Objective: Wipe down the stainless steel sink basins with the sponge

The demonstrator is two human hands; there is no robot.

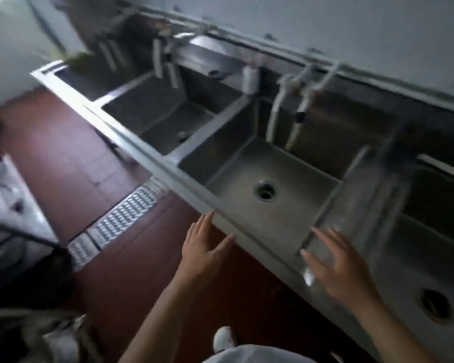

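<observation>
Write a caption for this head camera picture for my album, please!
Two open hands, left hand and right hand, reach toward the steel sink front edge; no sponge in sight.

Both hands were out flat, fingers straight, holding nothing. Left hand [205,247] had fingertips at the front rim of the sink unit [168,170]. Right hand [341,268] hovered over the divider w/ blur. Basin [286,205] w/ drain [264,191] lay just beyond, btwn the hands. Red floor [63,153] showed below left hand.
</observation>
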